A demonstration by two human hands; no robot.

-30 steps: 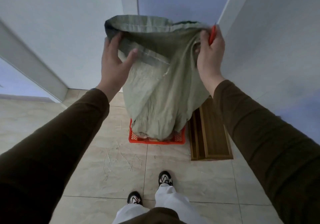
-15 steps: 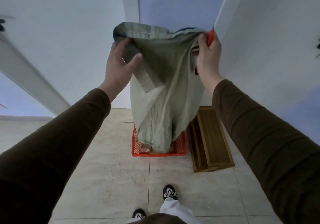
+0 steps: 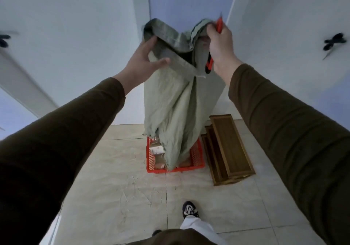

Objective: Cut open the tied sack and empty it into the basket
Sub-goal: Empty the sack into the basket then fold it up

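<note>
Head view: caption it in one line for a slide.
Both hands, left and right, hold an upended green sack over a red basket, utility knife in the right.

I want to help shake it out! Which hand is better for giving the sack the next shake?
Probably the left hand: it grips only the green sack, while the right hand also clutches an orange cutter.

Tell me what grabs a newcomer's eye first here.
The pale green sack, held upside down by both raised hands, hangs centre frame with its open end in the red basket on the tiled floor. The right hand also grips an orange cutter. A wooden rack lies right of the basket.
</note>
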